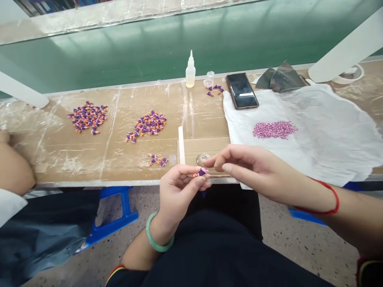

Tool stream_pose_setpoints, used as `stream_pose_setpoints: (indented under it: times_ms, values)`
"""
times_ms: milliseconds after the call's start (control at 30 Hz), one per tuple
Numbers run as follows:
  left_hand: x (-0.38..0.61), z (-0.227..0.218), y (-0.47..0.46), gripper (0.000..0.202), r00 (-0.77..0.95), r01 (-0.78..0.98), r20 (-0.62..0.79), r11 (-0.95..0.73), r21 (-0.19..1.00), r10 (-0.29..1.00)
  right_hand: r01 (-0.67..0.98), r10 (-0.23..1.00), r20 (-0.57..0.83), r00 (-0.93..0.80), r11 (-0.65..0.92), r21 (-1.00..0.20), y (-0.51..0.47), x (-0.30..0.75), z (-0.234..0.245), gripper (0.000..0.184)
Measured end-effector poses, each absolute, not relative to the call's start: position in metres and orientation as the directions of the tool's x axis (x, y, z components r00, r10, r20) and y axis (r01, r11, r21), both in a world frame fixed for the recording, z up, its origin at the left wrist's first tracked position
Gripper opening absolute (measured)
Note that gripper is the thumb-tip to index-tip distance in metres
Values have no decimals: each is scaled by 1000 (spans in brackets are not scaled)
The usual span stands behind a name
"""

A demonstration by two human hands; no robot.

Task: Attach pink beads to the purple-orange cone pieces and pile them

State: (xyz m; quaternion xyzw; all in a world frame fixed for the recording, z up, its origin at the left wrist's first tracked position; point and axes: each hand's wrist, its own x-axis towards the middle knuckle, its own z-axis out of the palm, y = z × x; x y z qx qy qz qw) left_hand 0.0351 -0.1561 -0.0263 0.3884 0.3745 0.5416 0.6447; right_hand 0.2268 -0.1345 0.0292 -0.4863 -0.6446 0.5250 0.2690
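My left hand (181, 191) is closed in a pinch on a small purple figurine (202, 171) with pink and orange parts. Just right of it hovers my right hand (254, 169), its index finger stretched toward the figurine and its thumb apart; I make out nothing held there. Beyond the fingertips, a small clear round dish (204, 158) sits on a cardboard piece (206, 144) beside a white strip (181, 145). A white cloth (329, 139) on the right carries a patch of tiny pink pieces (275, 129).
Similar figurines lie in a near pile (150, 123), a far-left pile (88, 116) and a small group (158, 160). At the back stand a dropper bottle (190, 73), a clear cup (209, 79) and a phone (242, 91). Another person's arm (14, 167) rests at left.
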Motion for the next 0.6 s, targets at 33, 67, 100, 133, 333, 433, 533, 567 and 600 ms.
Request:
stream_pose_setpoints:
  times_ms: [33,67,100,133,333,433,533,567,600]
  values:
    - [35,-26,-156,16,132,-389,-65,112,914,989,360,920,-162,-358,-24,-933,-134,231,28,16]
    - [33,-26,-157,16,128,-362,-67,109,926,990,374,927,-159,-339,-22,-927,-134,235,27,19]
    - [30,-27,-156,16,121,-323,-63,99,941,991,386,932,-155,-328,-17,-922,-134,239,26,22]
    - [25,-28,-155,16,103,-270,-46,72,960,994,395,935,-149,-321,-10,-918,-135,243,24,24]
    - [-53,-47,-134,8,-21,488,202,-166,857,979,540,973,-172,-154,-63,-839,-139,280,-6,35]
    - [-91,-51,-119,8,1,675,181,-134,726,983,576,977,-201,-72,-124,-808,-138,295,-25,39]
    - [-106,-50,-103,2,44,718,125,-118,686,991,583,970,-232,-69,-150,-799,-136,299,-32,37]
    - [-108,-49,-97,4,45,733,107,-105,672,993,594,975,-214,-55,-140,-792,-135,297,-31,37]
    - [-108,-48,-90,9,27,749,97,-84,657,995,611,984,-174,-25,-123,-782,-134,295,-30,37]
